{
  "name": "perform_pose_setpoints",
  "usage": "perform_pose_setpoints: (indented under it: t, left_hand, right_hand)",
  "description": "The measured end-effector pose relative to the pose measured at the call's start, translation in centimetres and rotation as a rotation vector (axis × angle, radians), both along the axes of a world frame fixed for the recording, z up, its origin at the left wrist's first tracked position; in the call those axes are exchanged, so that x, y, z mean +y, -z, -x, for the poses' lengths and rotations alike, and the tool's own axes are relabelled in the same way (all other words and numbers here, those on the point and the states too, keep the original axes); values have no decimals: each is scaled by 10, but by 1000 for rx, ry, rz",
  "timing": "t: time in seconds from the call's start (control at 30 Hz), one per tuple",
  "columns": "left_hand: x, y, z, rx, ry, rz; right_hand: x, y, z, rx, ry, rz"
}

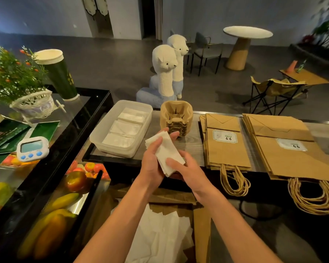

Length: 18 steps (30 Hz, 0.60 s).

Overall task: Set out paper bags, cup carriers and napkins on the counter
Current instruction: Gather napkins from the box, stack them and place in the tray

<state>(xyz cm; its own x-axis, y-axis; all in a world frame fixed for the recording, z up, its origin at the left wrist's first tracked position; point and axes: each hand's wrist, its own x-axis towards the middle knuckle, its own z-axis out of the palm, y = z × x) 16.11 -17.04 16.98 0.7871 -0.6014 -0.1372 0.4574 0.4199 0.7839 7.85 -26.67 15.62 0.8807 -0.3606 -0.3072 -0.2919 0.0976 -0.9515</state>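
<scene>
Your left hand (152, 164) and right hand (188, 173) grip a small napkin stack (166, 149) above the near part of the desk (192, 149). The left hand cradles it from beneath, thumb across the top sheet and fingertips showing past the far edge. The right hand pinches the near end, fingers (172, 161) curled over the paper. The stack is tilted, its far end higher.

Just left of your hands, a clear plastic tub (97, 141) sits on the desk with three flat piles of white napkins (122, 128) lying in a row inside it. Right of the tub, just beyond your hands, stands a nested pile of brown pulp cup carriers (176, 114). Further right lie two flat stacks of brown paper bags, the smaller bags (224, 154) beside the larger bags (289, 162). Both stacks lie labels up, with their twisted-paper handles hanging over the near edge.

At left, a glass display case (68, 133) holds fruit (76, 179). On its top are a white digital timer (32, 149), a tall green paper cup (59, 74) and a plant in a white basket (34, 105). Beyond the desk, two white alpaca figures (165, 73) stand on the floor. Below your forearms, loose white paper (160, 236) lies on brown cardboard.
</scene>
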Motion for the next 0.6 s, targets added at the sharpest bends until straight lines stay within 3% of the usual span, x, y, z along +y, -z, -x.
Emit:
perform_pose_setpoints:
  t: [0.13, 0.27, 0.43, 0.5, 0.6]
  left_hand:
    - [-11, 0, -7, -217, -31, -168]
    - [-4, 0, -20, -373, -85, -306]
    - [2, 15, -36, -505, -37, -463]
    - [2, 23, -38, -532, 19, -548]
    - [0, 32, -35, -544, 61, -618]
  right_hand:
    - [-7, -6, -6, -77, 136, -127]
    - [-24, -10, -12, -191, 244, 286]
    - [-45, 6, -26, -224, 171, 708]
    - [-47, 17, -30, -140, 91, 752]
    - [-41, 30, -29, -84, 36, 659]
